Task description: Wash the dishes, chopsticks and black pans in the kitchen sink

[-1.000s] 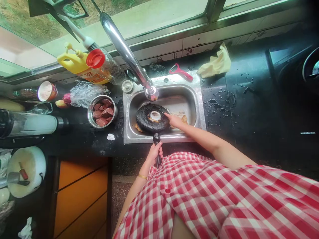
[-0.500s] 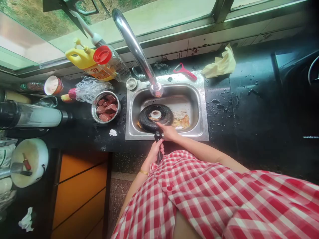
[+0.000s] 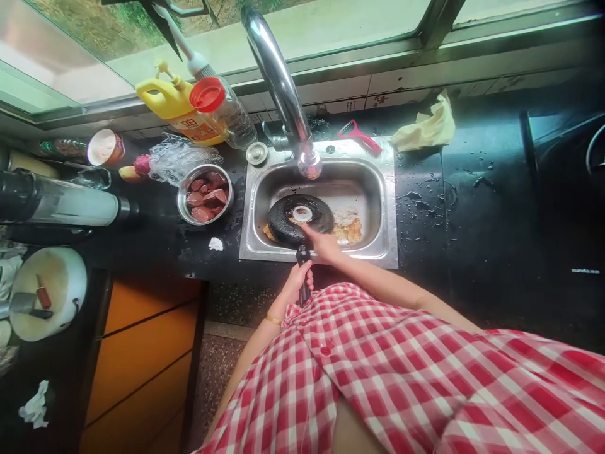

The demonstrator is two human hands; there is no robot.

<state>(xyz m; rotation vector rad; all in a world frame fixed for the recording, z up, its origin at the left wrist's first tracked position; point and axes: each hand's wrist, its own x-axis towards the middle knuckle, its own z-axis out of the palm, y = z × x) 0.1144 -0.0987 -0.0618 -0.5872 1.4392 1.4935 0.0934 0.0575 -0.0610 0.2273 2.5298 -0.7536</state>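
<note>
A black frying pan rests in the metal sink, wet, with a pale round patch at its centre. Its black handle reaches over the front rim toward my body, and my left hand is wrapped round it. My right hand lies at the pan's near right part, one finger stretched onto the dark surface; the other fingers are partly hidden. Beside the pan, pale and orange-brown scraps lie on the sink floor. Above the pan hangs the curved faucet, and I see no stream of water.
Left of the sink stands a metal bowl of dark red meat pieces, near a plastic bag, a red-lidded jar and a yellow jug. Behind the sink lie a pink peeler and a yellowish cloth. A knife rests on a round board.
The view has shifted slightly. My left hand keeps its grip on the pan's handle. My right hand stays at the pan, its finger reaching a little farther onto the surface.
</note>
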